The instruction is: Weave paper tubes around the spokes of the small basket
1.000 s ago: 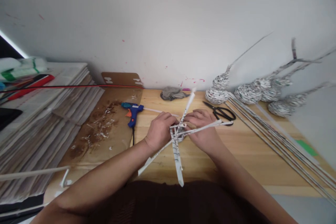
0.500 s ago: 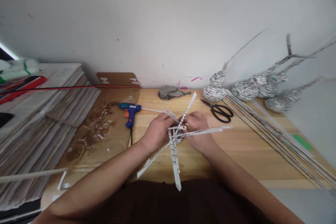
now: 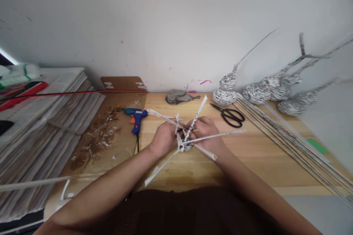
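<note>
Both hands are closed around a small newspaper weaving (image 3: 188,146), whose rolled-paper strands stick out in several directions. My left hand (image 3: 164,137) grips its left side, fingertips partly hidden behind the strands. On the far right side, my right hand (image 3: 205,128) pinches at the weaving's edge; its fingertips are partly covered too. One paper strand (image 3: 196,118) rises away from me, another (image 3: 217,135) runs across my right wrist, and a third (image 3: 162,167) slants down toward my body.
A blue glue gun (image 3: 137,119) lies left of my hands, beside a stack of newspapers (image 3: 68,106). Black scissors (image 3: 230,115) and long paper rods (image 3: 286,145) lie to the right. Gourd-shaped woven pieces (image 3: 224,91) and a grey cloth-like bundle (image 3: 180,96) are near the wall.
The strand that pointed toward my body has swung up and away. Another now points down to the right, and one reaches toward the glue gun. Both hands stay nearly in place.
</note>
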### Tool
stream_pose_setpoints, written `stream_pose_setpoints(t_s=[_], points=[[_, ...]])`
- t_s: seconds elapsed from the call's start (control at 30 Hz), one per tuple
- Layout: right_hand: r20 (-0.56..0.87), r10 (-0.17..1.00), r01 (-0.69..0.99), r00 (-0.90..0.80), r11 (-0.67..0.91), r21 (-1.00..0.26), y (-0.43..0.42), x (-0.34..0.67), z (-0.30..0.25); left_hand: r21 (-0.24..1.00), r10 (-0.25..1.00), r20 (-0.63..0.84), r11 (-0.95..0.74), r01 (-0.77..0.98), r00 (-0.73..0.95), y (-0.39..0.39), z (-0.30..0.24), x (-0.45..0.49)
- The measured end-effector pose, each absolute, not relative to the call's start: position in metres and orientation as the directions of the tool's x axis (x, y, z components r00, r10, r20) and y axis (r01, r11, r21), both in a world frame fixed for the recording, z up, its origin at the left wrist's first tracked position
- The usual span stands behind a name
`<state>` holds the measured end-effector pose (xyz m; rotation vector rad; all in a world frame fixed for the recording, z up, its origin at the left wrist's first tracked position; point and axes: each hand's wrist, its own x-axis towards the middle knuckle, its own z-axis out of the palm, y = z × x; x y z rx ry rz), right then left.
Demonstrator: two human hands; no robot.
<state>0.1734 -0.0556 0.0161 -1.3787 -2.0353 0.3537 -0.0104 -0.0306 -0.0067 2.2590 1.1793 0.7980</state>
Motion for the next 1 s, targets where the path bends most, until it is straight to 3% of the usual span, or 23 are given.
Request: stream_pose_setpoints(t_s=[0.23, 0.37, 0.6, 1.0], points=[[0.284, 0.890, 0.684, -0.356, 0.455, -0.570, -0.056, 0.178, 0.023, 0.693, 0.835, 0.298, -0.522, 0.496, 0.463, -0.028, -0.010, -0.010], [0.236, 0.913, 0.720, -0.334, 0.408, -0.561, -0.056, 0.177, 0.025, 0.714, 0.834, 0.319, -0.524, 0.464, 0.451, -0.029, -0.010, -0.011], [0.144, 0.938, 0.809, -0.314, 0.344, -0.477, -0.053, 0.185, 0.022, 0.649, 0.758, 0.456, -0.642, 0.409, 0.466, -0.028, -0.008, -0.009], [0.125, 0.930, 0.782, -0.346, 0.359, -0.510, -0.053, 0.181, 0.025, 0.653, 0.782, 0.364, -0.601, 0.461, 0.505, -0.029, -0.011, -0.010]])
